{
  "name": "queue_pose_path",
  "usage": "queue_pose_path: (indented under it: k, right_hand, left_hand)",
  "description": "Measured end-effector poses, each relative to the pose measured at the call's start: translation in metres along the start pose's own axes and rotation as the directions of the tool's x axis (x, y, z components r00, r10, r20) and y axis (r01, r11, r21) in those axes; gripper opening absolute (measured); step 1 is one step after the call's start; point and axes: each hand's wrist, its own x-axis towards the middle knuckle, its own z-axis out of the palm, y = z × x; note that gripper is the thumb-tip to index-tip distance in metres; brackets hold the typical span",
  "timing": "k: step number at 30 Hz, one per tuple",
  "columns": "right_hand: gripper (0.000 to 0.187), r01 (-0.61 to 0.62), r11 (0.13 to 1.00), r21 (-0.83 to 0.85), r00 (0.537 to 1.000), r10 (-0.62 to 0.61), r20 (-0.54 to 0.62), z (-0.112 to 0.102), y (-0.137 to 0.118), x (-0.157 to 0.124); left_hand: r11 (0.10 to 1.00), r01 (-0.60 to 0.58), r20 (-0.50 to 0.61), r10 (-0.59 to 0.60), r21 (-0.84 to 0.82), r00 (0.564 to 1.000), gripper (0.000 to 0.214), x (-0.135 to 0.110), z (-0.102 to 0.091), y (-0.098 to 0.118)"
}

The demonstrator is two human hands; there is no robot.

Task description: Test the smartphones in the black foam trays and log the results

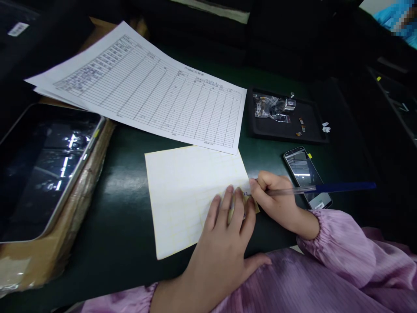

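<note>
My left hand [224, 239] lies with its fingers spread on a pale sheet of yellow-edged paper [179, 191], covering part of its right side. My right hand [276, 195] is closed around a pen [293, 190], whose long blue cap [345, 187] points off to the right. The pen's tip is near the sheet's right edge, by a few small handwritten marks [246, 194]. Just beyond my right hand lies a smartphone [301, 167] with a yellow tab on its edge; my hand and the pen hide part of it.
A printed table form [156, 91] overlaps the sheet's far edge. A black tray [286, 132] holds small parts and plastic bags at the back right. To the left, a large tablet-like device [42, 174] rests on a taped cardboard box [87, 191]. A blue sleeve [391, 17] shows top right.
</note>
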Motion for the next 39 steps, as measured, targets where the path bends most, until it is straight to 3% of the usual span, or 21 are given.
queue_pose_path:
  k: [9, 26, 30, 39]
  right_hand:
    - [0.042, -0.105, 0.994, 0.017, 0.993, 0.106, -0.061, -0.0034, 0.0024, -0.0027]
    - [0.04, -0.054, 0.999, -0.004, 0.998, 0.053, -0.014, -0.0032, 0.0023, -0.0016]
    - [0.041, -0.097, 0.995, 0.01, 0.995, 0.097, -0.003, -0.0032, 0.0022, -0.0022]
    - [0.042, -0.094, 0.995, 0.018, 0.995, 0.095, -0.041, -0.0034, 0.0023, -0.0021]
  left_hand:
    - [1.0, 0.004, -0.007, -0.004, -0.013, 1.0, 0.099, 0.0011, -0.001, -0.0011]
    - [0.999, 0.012, -0.01, -0.012, -0.037, 1.0, 0.097, 0.0018, -0.0009, -0.001]
    - [0.999, 0.013, -0.011, -0.014, -0.039, 1.0, 0.096, 0.0015, -0.0012, -0.0015]
    - [0.999, 0.012, -0.015, -0.012, -0.034, 1.0, 0.096, 0.001, -0.0002, -0.0023]
